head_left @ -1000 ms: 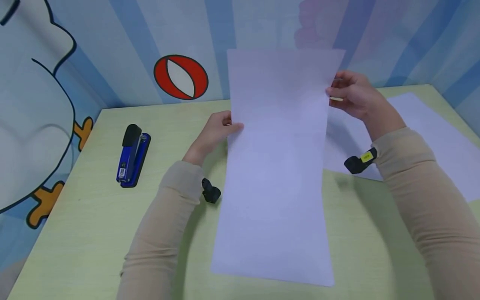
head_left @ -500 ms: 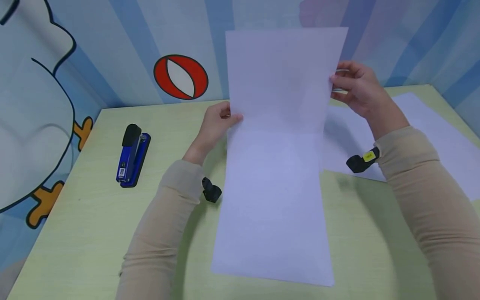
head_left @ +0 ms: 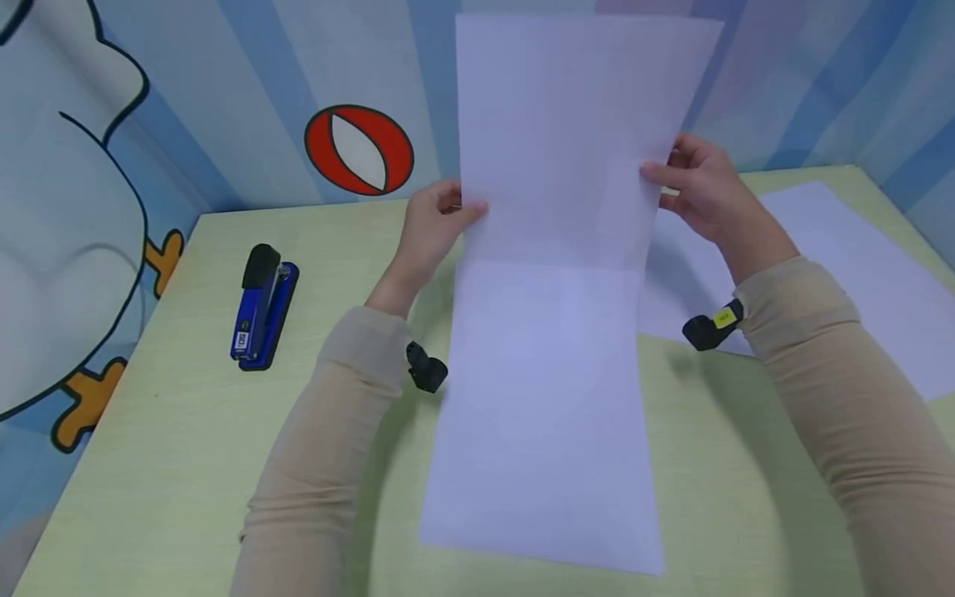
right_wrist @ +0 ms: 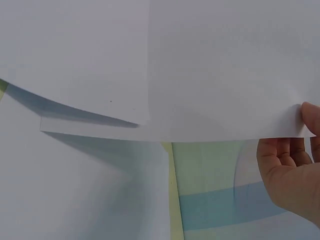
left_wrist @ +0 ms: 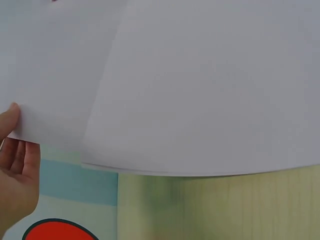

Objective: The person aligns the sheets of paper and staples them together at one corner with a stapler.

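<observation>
Two white sheets of paper overlap in front of me. The upper sheet (head_left: 567,116) rises towards the wall; the lower sheet (head_left: 540,423) reaches down to the table near me. My left hand (head_left: 433,228) pinches the upper sheet's left edge, thumb in front and fingers behind. Opposite it, my right hand (head_left: 705,195) pinches the right edge the same way. Both wrist views show the lower sheet (left_wrist: 210,90) lying in front of the upper one (left_wrist: 55,65). In the right wrist view its corner (right_wrist: 132,117) stands slightly off the upper sheet (right_wrist: 220,90).
A blue and black stapler (head_left: 263,311) lies on the left of the pale table (head_left: 149,464). More white paper (head_left: 850,282) lies flat at the right, partly behind my right arm. A patterned blue wall (head_left: 507,7) with a printed red and white ball (head_left: 358,151) borders the table's back.
The upper sheet has moved upward, while the lower sheet has stayed nearly in place. My left hand has risen with it. My right hand rose, then shifted slightly down and left along the edge.
</observation>
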The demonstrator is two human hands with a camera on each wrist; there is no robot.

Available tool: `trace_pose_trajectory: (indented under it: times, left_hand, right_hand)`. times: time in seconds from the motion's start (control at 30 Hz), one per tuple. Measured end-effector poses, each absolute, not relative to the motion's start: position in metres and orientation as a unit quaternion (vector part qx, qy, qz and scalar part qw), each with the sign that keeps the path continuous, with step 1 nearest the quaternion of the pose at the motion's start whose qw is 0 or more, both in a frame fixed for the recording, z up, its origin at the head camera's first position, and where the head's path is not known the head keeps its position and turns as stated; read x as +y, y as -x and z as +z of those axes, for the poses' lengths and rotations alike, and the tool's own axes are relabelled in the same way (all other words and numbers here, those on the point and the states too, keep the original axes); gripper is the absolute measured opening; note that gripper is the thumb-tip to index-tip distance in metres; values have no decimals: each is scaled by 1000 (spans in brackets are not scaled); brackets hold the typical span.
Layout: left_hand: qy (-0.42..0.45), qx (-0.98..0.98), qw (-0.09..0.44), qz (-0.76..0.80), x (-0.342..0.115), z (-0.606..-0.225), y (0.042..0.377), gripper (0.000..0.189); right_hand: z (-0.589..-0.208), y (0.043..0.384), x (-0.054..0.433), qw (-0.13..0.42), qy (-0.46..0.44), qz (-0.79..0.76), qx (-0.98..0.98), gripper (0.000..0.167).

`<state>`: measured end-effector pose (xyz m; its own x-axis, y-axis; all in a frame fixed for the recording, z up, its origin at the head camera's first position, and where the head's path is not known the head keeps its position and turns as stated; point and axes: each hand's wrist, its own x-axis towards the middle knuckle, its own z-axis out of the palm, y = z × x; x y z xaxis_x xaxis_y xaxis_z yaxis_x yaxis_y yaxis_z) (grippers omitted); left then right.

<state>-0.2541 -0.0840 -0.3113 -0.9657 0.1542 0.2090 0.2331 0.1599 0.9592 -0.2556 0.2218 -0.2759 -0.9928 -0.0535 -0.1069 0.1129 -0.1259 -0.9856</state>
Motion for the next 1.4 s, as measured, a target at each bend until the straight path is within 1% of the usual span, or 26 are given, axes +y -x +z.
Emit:
trace_pose_trajectory:
  times: [0.13, 0.3, 0.4, 0.53, 0.73, 1.0, 1.23, 1.4]
  left_hand:
    - [128, -749, 45, -648, -84, -310, 254, 23]
    - [124, -750, 51, -647, -83, -312, 254, 24]
    - [117, -758, 43, -640, -84, -315, 254, 25]
    - [111, -765, 29, -634, -85, -320, 253, 24]
    - [106, -766, 25, -633, -86, -321, 251, 22]
    - [117, -756, 44, -643, -88, -319, 254, 23]
    - [124, -745, 47, -654, -88, -311, 253, 23]
    - [131, -751, 39, -646, -89, -305, 251, 23]
  right_hand:
    - [-273, 255, 219, 53, -23, -758, 650, 60]
    - [-269, 254, 217, 47, -34, -776, 628, 51]
    - [-266, 254, 217, 43, -47, -787, 613, 47]
    - [-263, 253, 216, 42, -61, -802, 593, 47]
    - [-257, 253, 216, 38, -75, -823, 561, 45]
    - [-252, 255, 217, 13, -39, -818, 574, 44]
    - [-249, 254, 222, 6, 0, -836, 549, 31]
    - [-246, 252, 224, 12, -6, -836, 549, 33]
